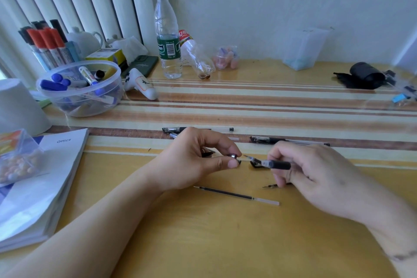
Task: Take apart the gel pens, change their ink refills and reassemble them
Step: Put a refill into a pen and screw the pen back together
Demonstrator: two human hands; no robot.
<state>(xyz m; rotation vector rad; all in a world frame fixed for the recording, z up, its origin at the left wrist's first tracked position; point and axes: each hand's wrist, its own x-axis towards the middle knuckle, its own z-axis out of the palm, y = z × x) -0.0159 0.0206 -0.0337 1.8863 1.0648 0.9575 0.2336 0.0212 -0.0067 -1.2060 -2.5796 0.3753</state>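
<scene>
Head view: left hand (198, 160) pinching a small tip (234, 157) between thumb and finger, just above the table (203, 232). Right hand (316, 176) curled round a pen (274, 164), point aimed left at the tip, near but apart. One refill (237, 195) flat on the table below both hands, another refill (270, 186) peeping from under the right fingers. Two more pens (291, 140) lying behind the hands on the striped mat (270, 106). Bottle (168, 36) at the back, tub (81, 90) of markers far left
</scene>
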